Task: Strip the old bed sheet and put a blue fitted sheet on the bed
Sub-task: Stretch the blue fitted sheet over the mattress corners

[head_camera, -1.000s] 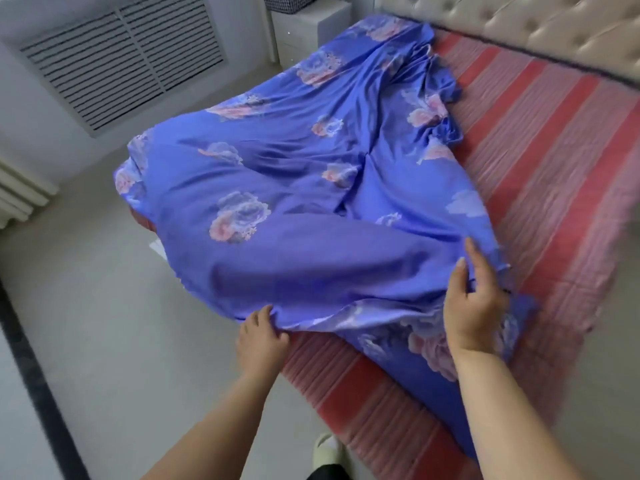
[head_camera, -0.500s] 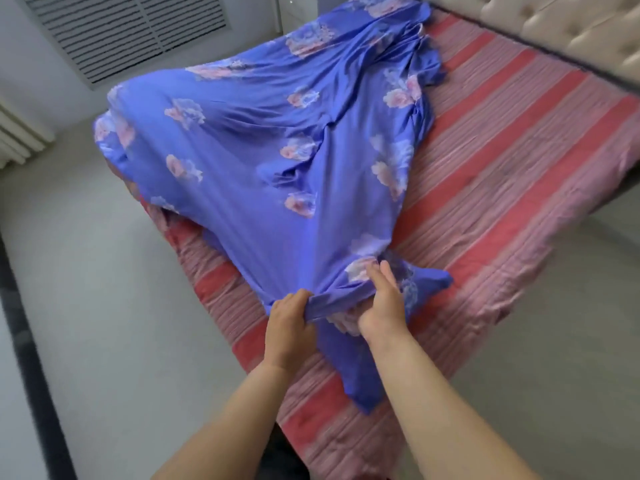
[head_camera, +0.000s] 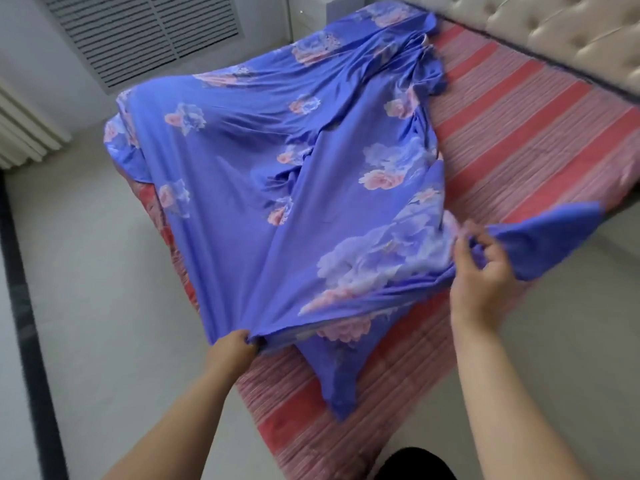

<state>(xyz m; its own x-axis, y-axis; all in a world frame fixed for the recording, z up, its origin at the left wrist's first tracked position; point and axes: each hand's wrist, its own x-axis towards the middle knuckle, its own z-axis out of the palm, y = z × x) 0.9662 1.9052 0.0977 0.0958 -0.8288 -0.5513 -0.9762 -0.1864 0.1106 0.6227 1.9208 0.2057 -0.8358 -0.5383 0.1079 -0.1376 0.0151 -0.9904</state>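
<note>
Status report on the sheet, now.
Left hand grips the blue floral fitted sheet at its near edge. Right hand pinches its right corner. Sheet half spread; red-and-pink striped mattress bare on the right. Nothing in the way.

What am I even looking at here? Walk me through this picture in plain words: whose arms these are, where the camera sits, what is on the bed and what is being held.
There is no machine here. A person wears a wide-angle camera on the head, so you look forward and down along their own two bare arms.

The left hand grips the near edge of a blue fitted sheet printed with pink flowers. The right hand pinches another part of the same edge, off to the right, and lifts a loose blue flap.

The sheet lies crumpled over the left part of the bed. The rest shows a red and pink striped cover on the mattress. A pale tufted headboard runs along the far right, and a slatted vent sits in the wall behind.
</note>
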